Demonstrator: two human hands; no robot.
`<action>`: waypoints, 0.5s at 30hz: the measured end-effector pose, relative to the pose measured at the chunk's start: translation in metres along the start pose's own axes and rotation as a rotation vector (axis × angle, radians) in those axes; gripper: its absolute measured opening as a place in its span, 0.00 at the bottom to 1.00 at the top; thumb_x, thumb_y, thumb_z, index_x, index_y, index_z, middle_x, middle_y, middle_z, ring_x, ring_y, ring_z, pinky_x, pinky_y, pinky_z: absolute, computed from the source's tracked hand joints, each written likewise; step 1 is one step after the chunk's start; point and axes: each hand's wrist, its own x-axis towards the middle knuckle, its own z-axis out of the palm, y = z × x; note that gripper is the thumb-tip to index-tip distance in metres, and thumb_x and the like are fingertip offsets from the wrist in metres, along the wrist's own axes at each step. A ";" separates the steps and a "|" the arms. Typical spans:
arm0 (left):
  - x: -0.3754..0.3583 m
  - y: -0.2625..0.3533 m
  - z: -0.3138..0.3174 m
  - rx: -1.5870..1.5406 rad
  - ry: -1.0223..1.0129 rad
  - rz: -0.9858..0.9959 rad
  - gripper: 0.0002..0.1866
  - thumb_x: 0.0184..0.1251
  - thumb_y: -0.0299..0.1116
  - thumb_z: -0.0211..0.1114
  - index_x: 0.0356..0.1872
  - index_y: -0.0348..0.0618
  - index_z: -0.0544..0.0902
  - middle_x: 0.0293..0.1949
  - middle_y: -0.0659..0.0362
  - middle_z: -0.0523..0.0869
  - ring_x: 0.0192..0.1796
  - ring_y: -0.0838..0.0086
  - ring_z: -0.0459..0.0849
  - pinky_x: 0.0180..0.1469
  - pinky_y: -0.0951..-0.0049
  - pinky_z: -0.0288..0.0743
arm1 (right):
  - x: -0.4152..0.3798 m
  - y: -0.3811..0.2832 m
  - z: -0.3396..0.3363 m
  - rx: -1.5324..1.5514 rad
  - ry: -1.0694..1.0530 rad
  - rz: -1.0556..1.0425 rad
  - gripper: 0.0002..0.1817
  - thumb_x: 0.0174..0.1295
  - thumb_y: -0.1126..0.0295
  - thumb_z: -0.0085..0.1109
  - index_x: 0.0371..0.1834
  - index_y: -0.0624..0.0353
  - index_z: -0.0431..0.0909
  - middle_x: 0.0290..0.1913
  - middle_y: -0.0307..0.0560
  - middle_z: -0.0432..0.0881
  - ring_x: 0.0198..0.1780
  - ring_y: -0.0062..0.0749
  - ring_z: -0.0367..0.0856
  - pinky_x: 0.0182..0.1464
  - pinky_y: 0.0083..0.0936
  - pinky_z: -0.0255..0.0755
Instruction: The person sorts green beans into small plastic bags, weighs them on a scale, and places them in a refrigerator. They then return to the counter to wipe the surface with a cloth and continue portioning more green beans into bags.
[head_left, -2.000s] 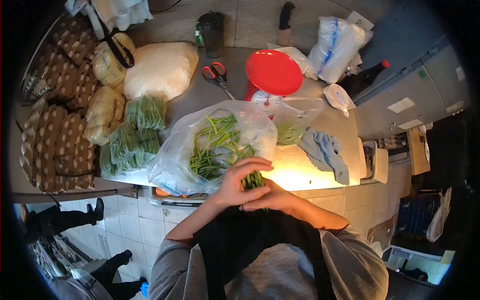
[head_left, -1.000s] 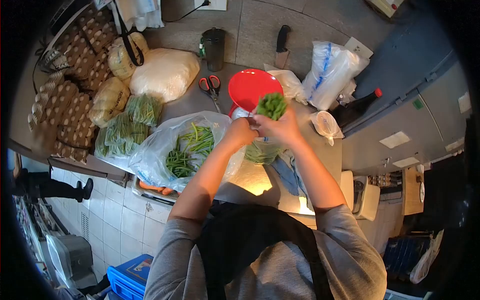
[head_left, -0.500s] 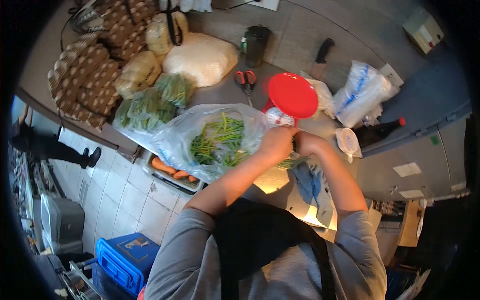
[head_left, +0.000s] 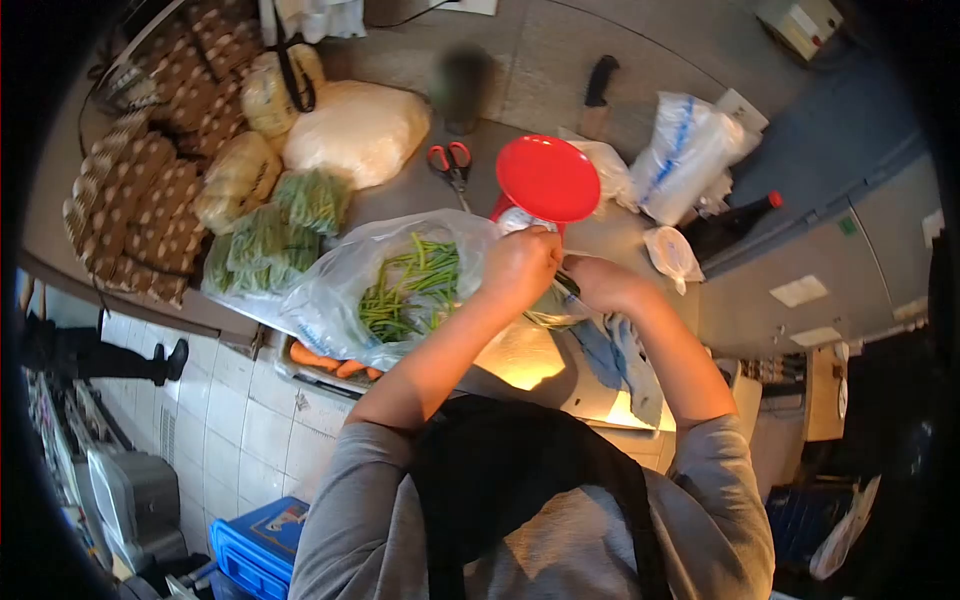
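Note:
My left hand (head_left: 523, 268) is closed in front of the red kitchen scale, its fingertips mostly hidden. Close by on the right, my right hand (head_left: 602, 284) is closed too. Between and below them is a small clear plastic bag (head_left: 556, 308) with green stems inside; both hands grip its upper part. The scale's round red pan (head_left: 548, 178) is bare, and my left hand partly covers the dial. To the left, a large open plastic bag (head_left: 335, 275) holds loose cut green stems (head_left: 412, 290).
Scissors (head_left: 452, 168) and a knife (head_left: 600, 92) lie behind. Packed greens (head_left: 262, 245), a big white bag (head_left: 355, 130) and egg trays (head_left: 135, 205) fill the left. Right are plastic rolls (head_left: 690, 155), a bottle (head_left: 735, 228) and a cloth (head_left: 625, 365). Carrots (head_left: 325, 362) sit below the counter edge.
My hands have moved slightly apart, with the small bag showing between them. The whole view has shifted, so the counter items appear farther left and mostly higher.

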 end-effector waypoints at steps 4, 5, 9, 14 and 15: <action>0.009 0.003 -0.016 -0.105 -0.024 0.057 0.07 0.46 0.23 0.59 0.28 0.42 0.83 0.29 0.52 0.82 0.30 0.59 0.82 0.32 0.65 0.75 | -0.041 -0.009 -0.029 -0.008 -0.001 0.102 0.10 0.53 0.69 0.54 0.34 0.64 0.77 0.40 0.60 0.78 0.42 0.49 0.77 0.46 0.37 0.70; 0.012 0.006 -0.021 -0.127 -0.034 0.063 0.08 0.46 0.22 0.59 0.28 0.41 0.83 0.28 0.52 0.82 0.29 0.60 0.82 0.32 0.66 0.75 | -0.052 -0.016 -0.039 0.022 -0.019 0.171 0.10 0.53 0.67 0.56 0.30 0.65 0.76 0.38 0.59 0.77 0.40 0.49 0.77 0.44 0.37 0.70; 0.015 0.028 -0.038 -0.190 0.057 0.113 0.06 0.47 0.22 0.59 0.26 0.39 0.82 0.25 0.52 0.82 0.27 0.62 0.82 0.30 0.69 0.74 | -0.075 0.007 -0.012 -0.054 0.467 -0.128 0.06 0.49 0.72 0.61 0.26 0.64 0.77 0.37 0.53 0.78 0.38 0.47 0.76 0.41 0.34 0.71; -0.004 -0.001 -0.017 -0.165 -0.059 0.023 0.03 0.44 0.22 0.61 0.23 0.38 0.80 0.24 0.53 0.81 0.27 0.62 0.81 0.29 0.67 0.73 | -0.066 0.018 0.033 0.141 0.714 -0.284 0.10 0.40 0.80 0.64 0.28 0.62 0.76 0.34 0.46 0.77 0.44 0.46 0.75 0.44 0.35 0.69; 0.000 0.002 -0.021 -0.142 -0.062 0.023 0.03 0.43 0.22 0.61 0.22 0.39 0.79 0.23 0.53 0.80 0.27 0.61 0.81 0.30 0.66 0.73 | -0.069 0.016 0.031 0.071 0.747 -0.277 0.10 0.39 0.80 0.64 0.27 0.62 0.77 0.35 0.45 0.77 0.45 0.45 0.74 0.46 0.35 0.67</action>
